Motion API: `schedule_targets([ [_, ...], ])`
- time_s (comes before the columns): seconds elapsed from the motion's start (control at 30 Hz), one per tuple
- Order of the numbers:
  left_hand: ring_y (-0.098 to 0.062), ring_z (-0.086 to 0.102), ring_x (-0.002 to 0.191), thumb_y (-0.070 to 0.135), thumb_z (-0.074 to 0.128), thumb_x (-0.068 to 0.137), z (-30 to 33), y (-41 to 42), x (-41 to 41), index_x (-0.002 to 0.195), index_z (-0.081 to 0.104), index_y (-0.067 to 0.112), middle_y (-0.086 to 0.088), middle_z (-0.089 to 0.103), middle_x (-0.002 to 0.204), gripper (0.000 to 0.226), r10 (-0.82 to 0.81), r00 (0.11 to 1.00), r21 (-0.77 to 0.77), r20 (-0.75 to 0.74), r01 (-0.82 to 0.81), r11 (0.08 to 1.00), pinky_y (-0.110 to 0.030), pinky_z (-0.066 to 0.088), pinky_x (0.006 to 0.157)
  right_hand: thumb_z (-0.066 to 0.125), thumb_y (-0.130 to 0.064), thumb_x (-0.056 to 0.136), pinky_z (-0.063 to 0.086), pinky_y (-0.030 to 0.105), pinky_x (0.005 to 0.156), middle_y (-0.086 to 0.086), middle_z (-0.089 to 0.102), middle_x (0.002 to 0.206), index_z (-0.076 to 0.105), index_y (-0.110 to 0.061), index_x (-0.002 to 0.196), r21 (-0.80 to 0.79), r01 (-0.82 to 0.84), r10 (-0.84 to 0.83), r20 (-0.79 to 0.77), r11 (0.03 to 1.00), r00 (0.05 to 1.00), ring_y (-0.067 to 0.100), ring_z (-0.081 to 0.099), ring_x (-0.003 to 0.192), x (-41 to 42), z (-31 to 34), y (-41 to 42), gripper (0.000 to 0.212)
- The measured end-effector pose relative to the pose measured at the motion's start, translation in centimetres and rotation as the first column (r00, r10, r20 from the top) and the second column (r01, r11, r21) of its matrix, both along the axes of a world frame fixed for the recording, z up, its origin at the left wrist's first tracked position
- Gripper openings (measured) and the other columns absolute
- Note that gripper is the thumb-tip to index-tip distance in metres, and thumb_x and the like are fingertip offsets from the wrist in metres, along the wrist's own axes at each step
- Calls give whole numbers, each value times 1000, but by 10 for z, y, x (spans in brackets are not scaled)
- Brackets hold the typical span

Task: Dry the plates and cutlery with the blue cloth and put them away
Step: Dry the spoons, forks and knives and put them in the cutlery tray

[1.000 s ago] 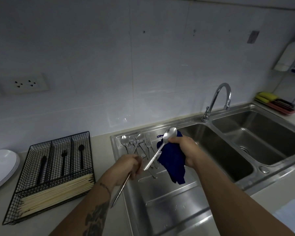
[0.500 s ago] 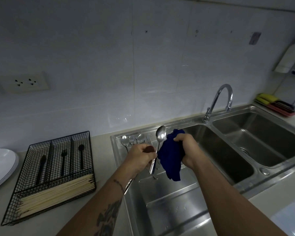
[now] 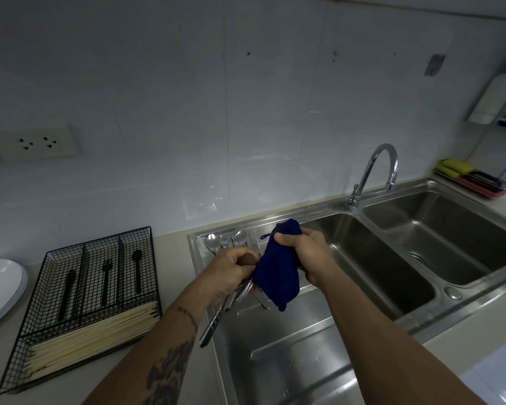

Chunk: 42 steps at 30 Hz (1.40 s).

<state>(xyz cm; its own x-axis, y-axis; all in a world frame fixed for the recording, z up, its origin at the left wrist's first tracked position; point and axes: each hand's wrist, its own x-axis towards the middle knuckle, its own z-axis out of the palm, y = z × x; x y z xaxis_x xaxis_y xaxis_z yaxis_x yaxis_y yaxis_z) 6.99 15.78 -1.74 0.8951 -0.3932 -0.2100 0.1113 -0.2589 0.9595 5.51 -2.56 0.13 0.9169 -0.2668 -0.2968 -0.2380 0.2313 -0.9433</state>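
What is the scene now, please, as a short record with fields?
left hand: grips the handles of the metal cutlery
right hand: holds the blue cloth around the upper end of that cutlery
waiting: spoons and forks on the sink drainboard
storage: black wire cutlery tray, left of the sink
plates: white stack, far left

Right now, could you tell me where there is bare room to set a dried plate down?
Bare counter lies between the wire caddy and the drainboard. The drainboard's near half is bare too; its far end is crowded with cutlery.
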Motion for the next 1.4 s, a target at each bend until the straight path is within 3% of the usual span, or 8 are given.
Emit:
schedule_targets([
  [0.1,-28,72,90,-3,63,91,5,4,0,93,73,13,-9,74,95,18,-23,1000,67,16,22,998,-45,60,83,79,1,78,58,36,70,12,71,104,64,-9,105,-12,81,-81,27,997,996,30,69,94,0,0,3,32],
  [0.27,-19,73,68,-6,57,94,10,1,-8,96,67,8,-13,70,94,18,19,1000,81,20,-21,997,-29,59,61,74,2,82,57,38,71,10,71,102,64,-12,111,58,148,-152,77,987,985,28,68,90,0,0,7,33],
  [0.47,-15,67,67,-10,52,94,10,-2,-10,90,69,4,-11,67,87,23,46,995,103,86,-55,993,-19,54,55,70,-2,87,58,32,60,16,73,105,63,-5,115,153,34,-36,10,988,999,27,70,84,-2,-8,10,29],
  [0.67,-23,74,74,-4,58,93,-2,6,-14,98,71,10,-10,74,88,20,151,988,54,30,-153,987,-35,62,70,71,0,85,58,51,88,17,72,110,66,-9,112,198,131,-137,13,971,991,37,68,101,5,-10,3,29],
  [0.83,-11,65,67,-5,54,93,-4,1,-12,82,71,21,5,70,72,33,172,973,98,154,-189,977,-20,52,57,73,-8,86,60,45,77,18,74,107,62,-2,118,198,-25,38,-62,980,997,36,71,97,6,-12,27,34],
  [1.0,-11,62,71,2,55,95,-5,2,-11,87,70,22,-6,69,82,26,137,973,167,184,-169,971,-21,50,63,69,-1,86,58,41,68,19,71,106,59,-6,117,180,4,1,-25,984,1000,33,70,88,10,-17,29,33],
  [1.17,-18,70,71,1,50,95,-4,-1,-7,92,70,16,-8,71,86,25,316,942,67,115,-324,944,-35,61,67,70,-2,87,57,37,63,14,72,94,63,-9,106,41,-33,33,-13,999,999,29,70,79,13,-12,16,22],
  [1.4,-11,66,71,13,69,87,29,-52,21,85,72,26,5,72,84,13,339,906,72,254,-367,927,-23,49,62,70,-5,86,60,55,80,12,74,94,68,-18,104,-331,-228,268,80,916,960,32,73,84,14,-18,-10,23],
])
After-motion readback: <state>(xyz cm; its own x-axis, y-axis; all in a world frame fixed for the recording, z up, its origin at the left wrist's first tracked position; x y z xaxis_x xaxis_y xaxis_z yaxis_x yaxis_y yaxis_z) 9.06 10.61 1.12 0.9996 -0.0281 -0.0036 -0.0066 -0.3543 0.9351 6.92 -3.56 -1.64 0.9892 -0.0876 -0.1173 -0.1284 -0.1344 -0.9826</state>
